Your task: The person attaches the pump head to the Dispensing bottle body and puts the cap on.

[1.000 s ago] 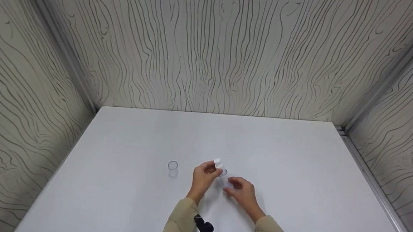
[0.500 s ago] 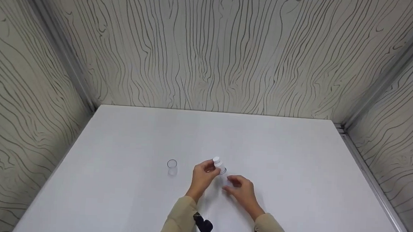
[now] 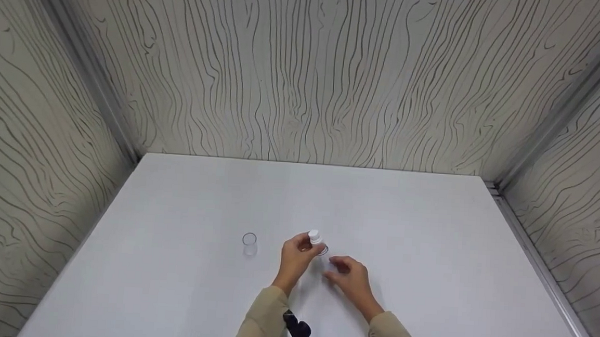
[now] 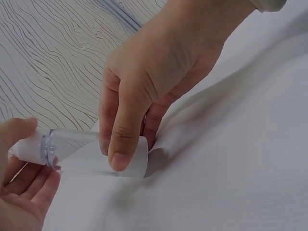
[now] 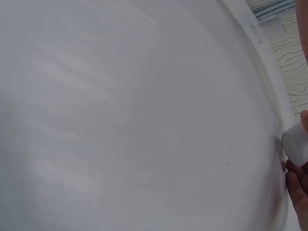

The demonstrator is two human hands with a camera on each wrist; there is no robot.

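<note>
Both of my hands hold a small clear bottle (image 4: 82, 150) with a white top, tilted above the table. My left hand (image 3: 294, 259) pinches the white top (image 3: 315, 237), thumb on one side and fingers on the other. At the lower end, my right hand (image 3: 354, 282) grips the clear body near its frosted base (image 4: 138, 161). That base (image 5: 294, 148) also shows at the edge of the right wrist view, between thumb and fingers. Left of my hands, a clear cup (image 3: 250, 246) stands on the table, apart from them.
The white table (image 3: 183, 198) spreads out around both hands. Behind and beside it rise panels with a wood-grain pattern (image 3: 305, 85), joined by grey metal corner strips. A dark wrist device (image 3: 298, 329) sits on each sleeve.
My left thumb reaches slightly farther across the white top, which shows a bit shorter in the head view. The right hand keeps its place on the body; the cup stays put.
</note>
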